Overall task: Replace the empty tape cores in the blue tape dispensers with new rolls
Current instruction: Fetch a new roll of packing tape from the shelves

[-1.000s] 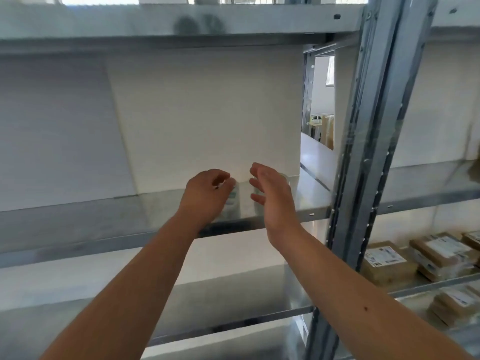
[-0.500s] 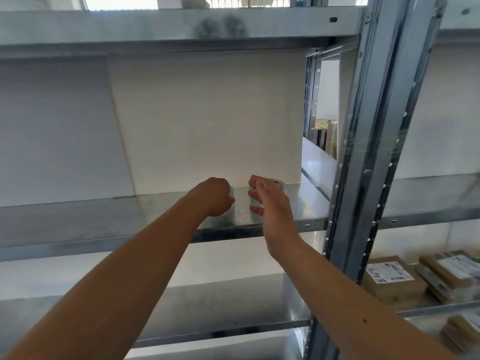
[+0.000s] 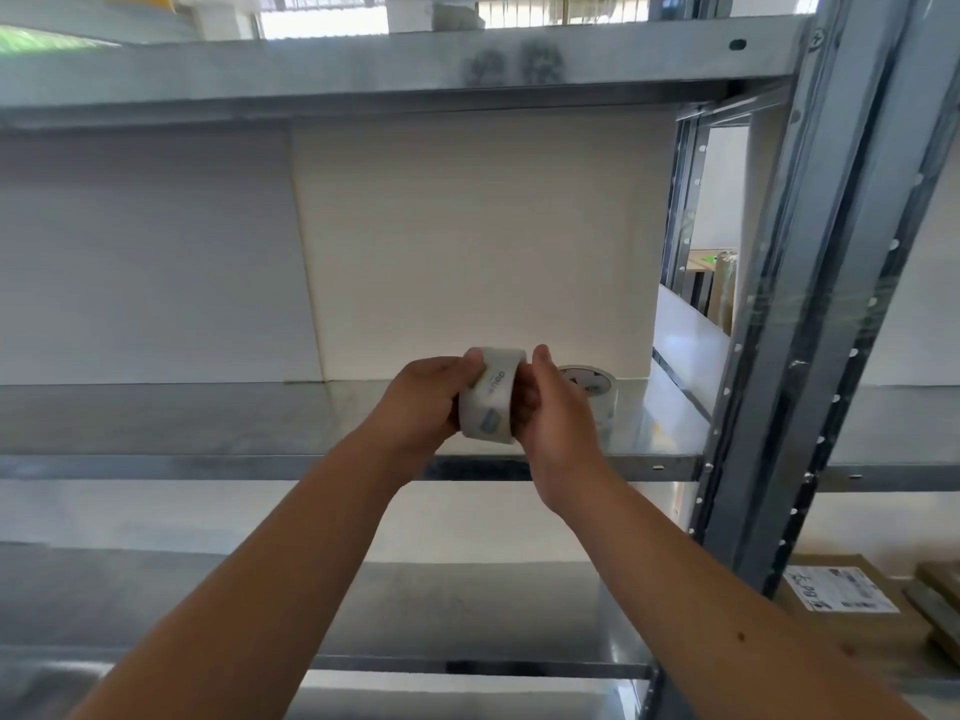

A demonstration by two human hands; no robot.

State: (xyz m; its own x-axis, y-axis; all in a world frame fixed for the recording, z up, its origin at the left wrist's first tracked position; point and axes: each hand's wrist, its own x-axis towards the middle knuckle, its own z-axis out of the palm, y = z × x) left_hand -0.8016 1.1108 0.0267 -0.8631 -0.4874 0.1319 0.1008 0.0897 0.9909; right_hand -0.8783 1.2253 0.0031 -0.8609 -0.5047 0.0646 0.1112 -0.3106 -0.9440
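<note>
Metal shelving rack (image 3: 810, 314) fills the view, white backing board behind. Middle shelf (image 3: 208, 423) runs 9 to 3 o'clock across the centre. Parcel boxes (image 3: 852, 600) sit at 4 o'clock on a lower shelf. No blue dispensers in view.

Left hand (image 3: 421, 402) and right hand (image 3: 558, 413) meet at centre, just above the shelf's front edge, both closed round one clear tape roll (image 3: 488, 400), fingers curled on either side face, roll on edge between them. Second roll (image 3: 587, 381) lies flat on the shelf at 1 o'clock from the hands, partly hidden by the right hand.

Roll prob. light, stiff thanks to its core, outer wrap slick. Best held by the flat sides or w/ fingers through the core, not the smooth rim.
</note>
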